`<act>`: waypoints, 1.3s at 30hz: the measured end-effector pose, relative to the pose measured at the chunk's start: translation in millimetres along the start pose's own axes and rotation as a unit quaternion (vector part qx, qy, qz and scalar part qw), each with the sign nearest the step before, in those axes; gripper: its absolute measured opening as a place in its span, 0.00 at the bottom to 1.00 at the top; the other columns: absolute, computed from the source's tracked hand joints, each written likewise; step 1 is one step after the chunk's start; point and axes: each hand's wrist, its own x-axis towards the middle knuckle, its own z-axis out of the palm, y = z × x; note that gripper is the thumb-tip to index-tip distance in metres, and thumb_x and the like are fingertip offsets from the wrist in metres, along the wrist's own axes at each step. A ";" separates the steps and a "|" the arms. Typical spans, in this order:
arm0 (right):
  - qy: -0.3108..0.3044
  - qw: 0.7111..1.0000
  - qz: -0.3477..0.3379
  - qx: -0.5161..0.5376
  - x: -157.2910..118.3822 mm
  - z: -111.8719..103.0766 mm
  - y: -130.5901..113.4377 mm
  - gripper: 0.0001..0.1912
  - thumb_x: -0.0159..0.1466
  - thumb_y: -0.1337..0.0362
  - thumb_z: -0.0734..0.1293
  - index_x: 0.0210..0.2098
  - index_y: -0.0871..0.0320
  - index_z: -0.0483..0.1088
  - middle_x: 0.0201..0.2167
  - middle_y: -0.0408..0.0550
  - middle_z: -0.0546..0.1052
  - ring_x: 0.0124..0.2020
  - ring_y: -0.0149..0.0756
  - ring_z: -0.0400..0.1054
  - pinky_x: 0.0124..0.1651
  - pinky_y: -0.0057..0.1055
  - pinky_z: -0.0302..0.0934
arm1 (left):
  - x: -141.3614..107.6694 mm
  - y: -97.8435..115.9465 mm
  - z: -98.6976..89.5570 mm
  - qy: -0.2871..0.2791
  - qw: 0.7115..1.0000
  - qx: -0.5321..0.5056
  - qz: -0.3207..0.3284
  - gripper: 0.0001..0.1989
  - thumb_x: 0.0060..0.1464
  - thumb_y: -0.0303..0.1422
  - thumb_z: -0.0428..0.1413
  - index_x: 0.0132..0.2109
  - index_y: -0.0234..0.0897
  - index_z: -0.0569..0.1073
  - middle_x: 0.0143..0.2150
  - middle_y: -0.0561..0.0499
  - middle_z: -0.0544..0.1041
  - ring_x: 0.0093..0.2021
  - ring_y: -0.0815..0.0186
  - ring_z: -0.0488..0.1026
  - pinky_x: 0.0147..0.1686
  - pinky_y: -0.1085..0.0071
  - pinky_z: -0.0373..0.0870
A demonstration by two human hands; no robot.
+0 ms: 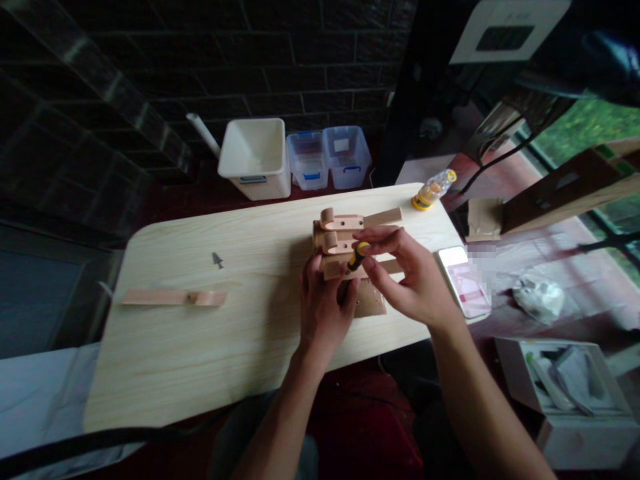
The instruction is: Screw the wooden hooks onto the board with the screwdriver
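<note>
A yellow-and-black screwdriver (357,257) is pinched in the fingers of my right hand (407,280). It stands tilted, its tip down at the nearest of several wooden strips with curled ends; a farther strip (353,222) shows two dark holes or screw heads. These strips lie across a wooden base (370,300) with small holes along its near part. My left hand (325,313) closes around the left end of the nearest strip, thumb and fingers on either side. The screwdriver's exact contact point is partly hidden by my fingers.
On the table (240,360) lie a loose curled wooden strip (160,297), small dark pointed pieces (217,260) and a phone (464,281). A clear bottle-shaped container (434,190) rests at the far right corner. Beyond stand a white bin (255,177) and clear plastic boxes (347,157).
</note>
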 end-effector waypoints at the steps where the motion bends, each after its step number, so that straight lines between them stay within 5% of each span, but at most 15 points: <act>1: -0.001 1.000 0.002 0.007 -0.5 0.3 0.2 0.06 0.75 0.68 0.70 0.48 0.50 0.74 0.57 0.53 0.84 0.62 0.44 0.81 0.63 0.47 0.76 | -0.2 -0.2 0.6 0.001 1.000 0.000 0.000 0.20 0.76 0.41 0.56 0.68 0.44 0.78 0.77 0.36 0.68 0.80 0.40 0.61 0.77 0.34 0.63; 9: 0.027 0.999 -0.013 -0.016 0.5 0.5 4.6 0.06 0.74 0.66 0.74 0.47 0.50 0.74 0.49 0.49 0.83 0.54 0.42 0.81 0.59 0.45 0.76 | -0.2 0.1 0.0 0.006 1.000 -0.011 0.006 0.19 0.75 0.41 0.57 0.67 0.44 0.78 0.77 0.35 0.68 0.79 0.40 0.62 0.76 0.34 0.66; 39: -0.006 0.999 0.008 0.051 -0.4 2.2 2.3 0.04 0.75 0.66 0.72 0.48 0.50 0.77 0.55 0.51 0.85 0.60 0.43 0.81 0.64 0.46 0.75 | -1.6 -1.7 2.3 0.005 1.000 0.000 0.008 0.20 0.76 0.41 0.57 0.68 0.43 0.77 0.77 0.35 0.67 0.80 0.40 0.60 0.77 0.34 0.64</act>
